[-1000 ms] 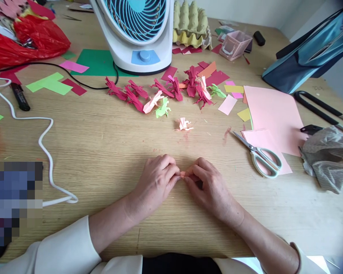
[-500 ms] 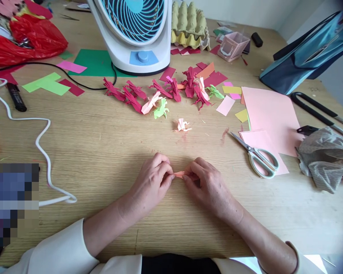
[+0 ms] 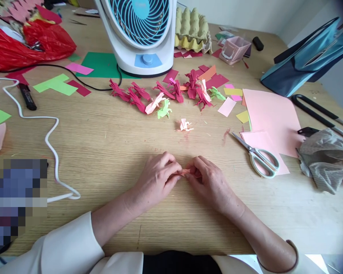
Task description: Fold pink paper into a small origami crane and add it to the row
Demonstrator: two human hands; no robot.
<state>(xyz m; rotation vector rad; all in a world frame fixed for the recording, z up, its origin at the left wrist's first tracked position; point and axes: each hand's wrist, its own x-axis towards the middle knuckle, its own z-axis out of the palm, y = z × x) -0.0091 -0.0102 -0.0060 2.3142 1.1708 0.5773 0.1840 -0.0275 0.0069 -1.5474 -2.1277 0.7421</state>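
Note:
Between my fingertips is a small folded strip of orange-pink paper (image 3: pixel 185 172), low over the table. My left hand (image 3: pixel 159 176) pinches its left end with thumb and fingers, and my right hand (image 3: pixel 210 182) pinches the right end. The fingers cover most of the paper, so its full shape is hidden. Just beyond my hands sits a small pale pink folded-paper figure (image 3: pixel 184 125) with thin leg-like strips. Farther back lies a row of folded-paper figures, mostly dark red (image 3: pixel 137 99), with a light green one (image 3: pixel 164 109) at the front.
Scissors (image 3: pixel 260 156) lie on pink sheets (image 3: pixel 274 114) to the right, near a crumpled grey mesh bag (image 3: pixel 328 160). A white fan (image 3: pixel 148 66) stands at the back beside egg cartons (image 3: pixel 193 28). A white cable (image 3: pixel 53 140) winds along the left. A blue bag (image 3: pixel 297 61) stands back right.
My left hand has shifted slightly right, closer to my right hand, and less of the paper strip shows between them. The view has turned a little to the left.

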